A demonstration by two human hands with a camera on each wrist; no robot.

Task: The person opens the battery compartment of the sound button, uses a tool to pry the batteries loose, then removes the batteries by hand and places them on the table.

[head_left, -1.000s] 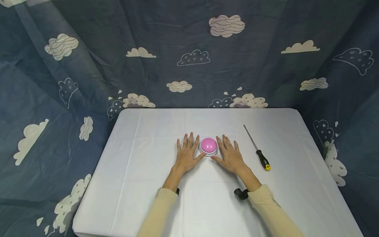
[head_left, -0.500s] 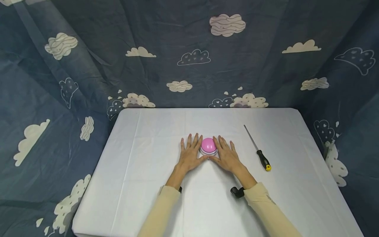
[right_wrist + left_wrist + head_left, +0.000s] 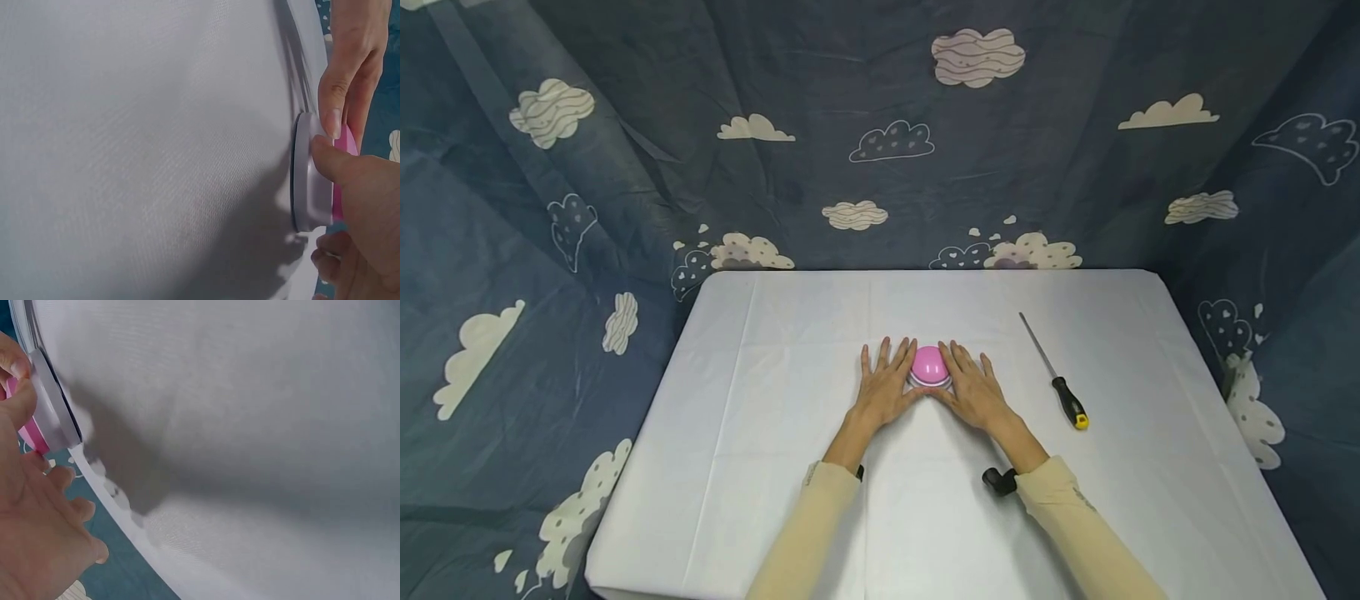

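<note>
A pink domed push button [image 3: 930,365] on a pale round base sits on the white table, between both hands. My left hand [image 3: 880,396] lies along its left side with fingers spread and mostly straight. My right hand [image 3: 976,398] mirrors it on the right. At the near side of the button the two thumbs meet. In the left wrist view, the base [image 3: 55,409] shows beyond the left hand [image 3: 44,531]. In the right wrist view, the right thumb [image 3: 331,159] rests against the base [image 3: 311,181]. Fingers partly hide the dome's sides.
A screwdriver [image 3: 1066,402] with a black and yellow handle lies to the right of the right hand, its shaft pointing away. White cloth covers the table [image 3: 760,500]. A dark blue cloud-patterned curtain [image 3: 820,83] hangs around it. A black wrist camera [image 3: 998,481] juts from the right sleeve.
Both hands have moved inward from beside the button until they frame it, and the thumbs have come together at its near side. The screwdriver lies where it was.
</note>
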